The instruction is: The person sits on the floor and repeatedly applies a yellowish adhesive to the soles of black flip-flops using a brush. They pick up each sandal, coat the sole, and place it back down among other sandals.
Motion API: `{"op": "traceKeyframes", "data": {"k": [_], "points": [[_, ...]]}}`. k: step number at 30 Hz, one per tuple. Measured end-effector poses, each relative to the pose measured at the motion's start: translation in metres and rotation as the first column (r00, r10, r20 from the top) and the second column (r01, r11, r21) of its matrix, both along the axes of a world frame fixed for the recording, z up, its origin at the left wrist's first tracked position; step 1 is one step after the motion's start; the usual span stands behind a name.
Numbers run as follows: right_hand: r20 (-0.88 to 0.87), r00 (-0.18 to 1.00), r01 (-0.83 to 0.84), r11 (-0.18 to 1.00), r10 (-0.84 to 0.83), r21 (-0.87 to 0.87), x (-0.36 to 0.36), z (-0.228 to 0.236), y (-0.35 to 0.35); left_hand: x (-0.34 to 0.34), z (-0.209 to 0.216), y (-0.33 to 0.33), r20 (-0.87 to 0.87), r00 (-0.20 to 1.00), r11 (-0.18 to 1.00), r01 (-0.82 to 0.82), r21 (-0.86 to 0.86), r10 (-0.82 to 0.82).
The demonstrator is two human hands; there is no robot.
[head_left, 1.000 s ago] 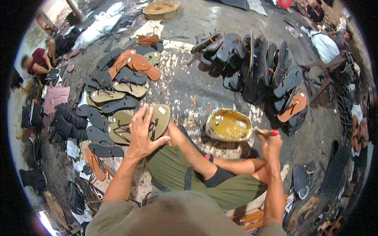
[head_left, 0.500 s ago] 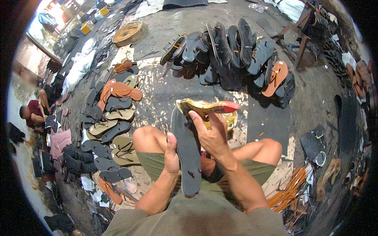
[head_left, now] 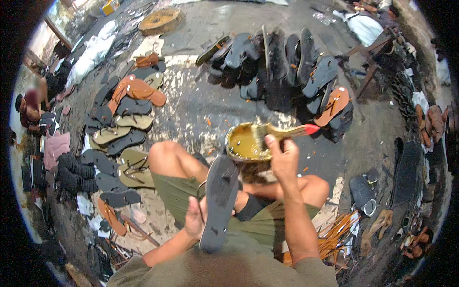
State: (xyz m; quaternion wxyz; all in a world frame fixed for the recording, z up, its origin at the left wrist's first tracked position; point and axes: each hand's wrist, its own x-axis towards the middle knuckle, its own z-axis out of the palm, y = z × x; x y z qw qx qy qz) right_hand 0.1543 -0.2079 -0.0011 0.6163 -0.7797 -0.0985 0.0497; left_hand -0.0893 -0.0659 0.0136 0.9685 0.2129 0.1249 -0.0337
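Observation:
My left hand (head_left: 195,219) grips a dark grey flip-flop (head_left: 220,198) by its side, sole toward me and tilted upright over my lap. Part of its strap peeks out at the left edge; the fingers behind it are mostly hidden. In my right hand (head_left: 284,158) is a paintbrush (head_left: 291,131) with a red-tipped handle. Its coated bristles are at the right side of a round bowl (head_left: 230,149) of yellow-brown glue-like paste (head_left: 241,139). Whether the bristle tips touch the paste, I cannot tell.
Dark flip-flops (head_left: 277,55) stand in a heap beyond the bowl, with an orange flip-flop (head_left: 333,106) at its right. More flip-flops (head_left: 136,122) lie in rows to my left. Orange strips (head_left: 332,244) are piled by my right knee. A person (head_left: 32,103) sits far left.
My right hand has taken the brush away from the flip-flop to the bowl. My left hand has lowered the flip-flop toward my lap. The head view has shifted.

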Motion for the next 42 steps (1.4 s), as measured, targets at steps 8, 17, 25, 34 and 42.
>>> {"op": "traceKeyframes", "data": {"k": [8, 17, 25, 34, 42], "points": [[0.057, 0.976, -0.216, 0.972, 0.212, 0.090, -0.087, 0.045, 0.033, 0.092, -0.008, 0.066, 0.153, 0.967, 0.978, -0.195, -0.068, 0.203], [0.402, 0.849, -0.379, 0.925, 0.344, 0.010, -0.101, 0.032, 0.050, 0.143, 0.017, 0.082, 0.054, 0.928, 0.928, -0.363, -0.087, 0.369], [0.381, 0.794, -0.546, 0.831, 0.474, 0.105, -0.030, 0.068, 0.067, 0.143, 0.012, 0.038, -0.027, 0.941, 0.764, -0.291, -0.577, 0.338], [-0.040, 0.872, -0.485, 0.871, 0.489, 0.076, -0.073, 0.067, -0.004, 0.222, -0.034, 0.093, -0.075, 0.978, 0.975, -0.187, 0.119, 0.197], [0.013, 1.000, -0.027, 0.994, 0.026, 0.106, -0.044, 0.078, -0.041, 0.403, 0.015, 0.201, -0.221, 0.862, 0.849, -0.347, 0.398, 0.456]]}}
